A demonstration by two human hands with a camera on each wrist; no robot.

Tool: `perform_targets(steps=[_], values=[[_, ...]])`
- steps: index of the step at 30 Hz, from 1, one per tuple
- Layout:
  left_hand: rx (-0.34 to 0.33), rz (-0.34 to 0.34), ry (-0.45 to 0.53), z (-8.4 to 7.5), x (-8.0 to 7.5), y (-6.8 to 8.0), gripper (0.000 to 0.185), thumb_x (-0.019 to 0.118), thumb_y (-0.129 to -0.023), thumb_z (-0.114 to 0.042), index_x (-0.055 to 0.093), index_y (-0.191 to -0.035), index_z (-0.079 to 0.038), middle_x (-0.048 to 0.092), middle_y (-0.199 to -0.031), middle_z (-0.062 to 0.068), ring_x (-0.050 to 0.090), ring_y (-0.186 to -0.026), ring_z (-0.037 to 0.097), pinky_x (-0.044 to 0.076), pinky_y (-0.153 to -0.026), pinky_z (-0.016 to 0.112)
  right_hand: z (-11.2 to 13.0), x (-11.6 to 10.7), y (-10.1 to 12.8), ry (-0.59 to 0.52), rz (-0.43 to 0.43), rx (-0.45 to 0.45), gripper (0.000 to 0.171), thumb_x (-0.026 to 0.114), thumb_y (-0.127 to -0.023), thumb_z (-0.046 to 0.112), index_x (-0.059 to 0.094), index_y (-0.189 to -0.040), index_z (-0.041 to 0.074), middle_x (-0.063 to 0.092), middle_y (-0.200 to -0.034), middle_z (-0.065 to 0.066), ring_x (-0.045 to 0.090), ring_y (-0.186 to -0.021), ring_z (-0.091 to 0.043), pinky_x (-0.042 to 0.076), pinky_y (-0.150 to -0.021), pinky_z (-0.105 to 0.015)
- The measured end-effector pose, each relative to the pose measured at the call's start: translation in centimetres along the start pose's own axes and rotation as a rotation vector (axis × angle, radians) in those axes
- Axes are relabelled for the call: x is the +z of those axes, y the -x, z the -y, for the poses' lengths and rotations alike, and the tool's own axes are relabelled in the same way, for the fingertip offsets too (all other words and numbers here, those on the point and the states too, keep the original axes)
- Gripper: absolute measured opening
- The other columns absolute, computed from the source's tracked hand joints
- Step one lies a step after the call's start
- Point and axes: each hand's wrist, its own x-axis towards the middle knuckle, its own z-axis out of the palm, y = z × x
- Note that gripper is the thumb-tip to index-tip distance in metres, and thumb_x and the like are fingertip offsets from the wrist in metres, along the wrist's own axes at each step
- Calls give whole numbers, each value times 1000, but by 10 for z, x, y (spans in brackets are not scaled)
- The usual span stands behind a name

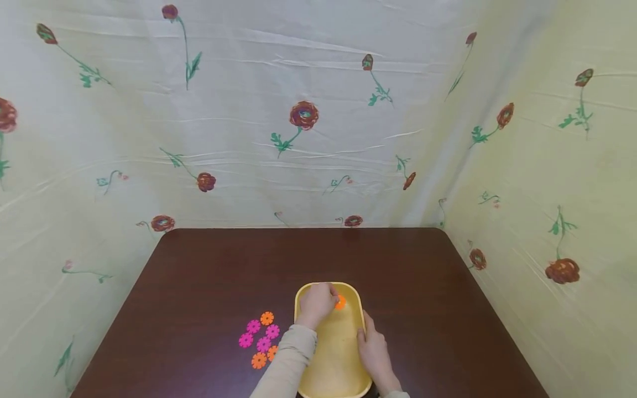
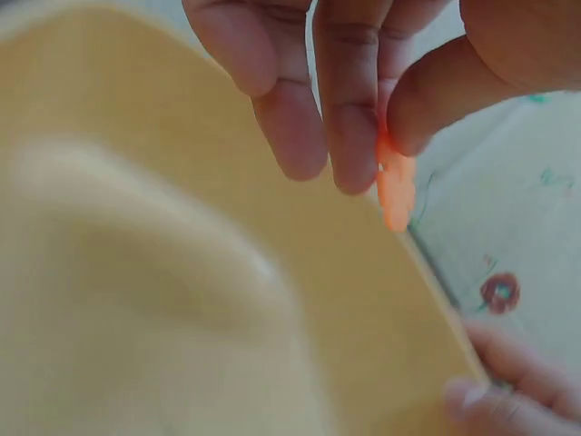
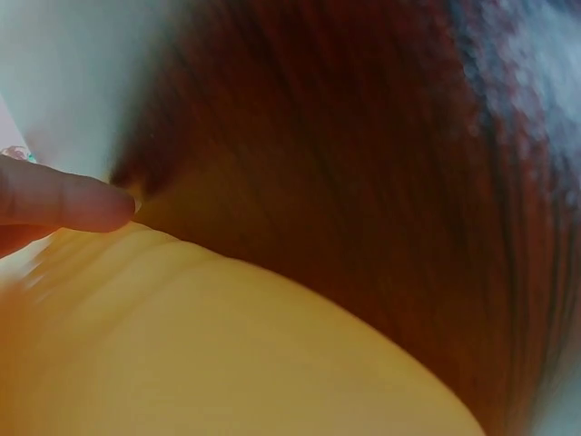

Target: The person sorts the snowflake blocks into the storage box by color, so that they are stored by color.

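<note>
A yellow oval tray [image 1: 304, 298] lies near the front edge of a dark brown table [image 1: 209, 276]. My left hand [image 1: 318, 303] hovers over the tray's far end and pinches an orange flower-shaped disc [image 1: 340, 302] between thumb and fingers; the disc [image 2: 396, 186] shows close up in the left wrist view, above the tray wall [image 2: 227, 182]. My right hand [image 1: 372, 348] grips the tray's right rim, thumb on the inside. In the right wrist view a fingertip [image 3: 73, 202] lies on the yellow rim [image 3: 227, 345].
Several pink and orange flower discs [image 1: 261, 338] lie on the table just left of the tray. Flower-printed cloth [image 1: 298, 116] hangs behind and to both sides of the table. The table's far half is bare wood.
</note>
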Motion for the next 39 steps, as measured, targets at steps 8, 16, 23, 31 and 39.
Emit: perform_targets(steps=[8,16,23,31,39], values=[[-141,-20,-41,-1,30,-4,16,69,-79,-19,63,-64,-15,60,-66,-1,53,-56,14,43,-49,34,-2,5,2,-8,-4,-12,43,50,-90,9,42,-133,4,65,-93,-23,64,-69,-28,47,-53,-38],[-282,34,-77,-1,51,-18,15,62,-78,-14,60,-64,-9,56,-62,7,51,-53,18,43,-50,36,2,8,1,-17,-31,-9,42,52,-89,9,45,-131,7,65,-95,-22,64,-75,-30,47,-57,-41],[-322,28,-97,6,57,-22,7,65,-73,-14,63,-73,-8,62,-73,10,58,-63,21,46,-54,40,2,8,2,-17,-44,-10,42,53,-89,8,46,-130,8,65,-95,-22,64,-77,-32,47,-58,-42],[-323,20,-121,8,65,-28,9,64,-76,-15,64,-75,-6,63,-76,12,61,-67,24,46,-55,40,0,5,-1,1,-46,-32,43,53,-89,7,45,-131,6,65,-95,-23,64,-76,-34,48,-56,-42],[-254,-61,-186,10,83,-32,8,64,-73,-12,62,-68,-8,62,-67,10,60,-61,23,46,-51,39,-5,2,-2,-12,-45,-25,42,53,-89,9,46,-130,6,65,-95,-23,64,-78,-33,48,-59,-42]])
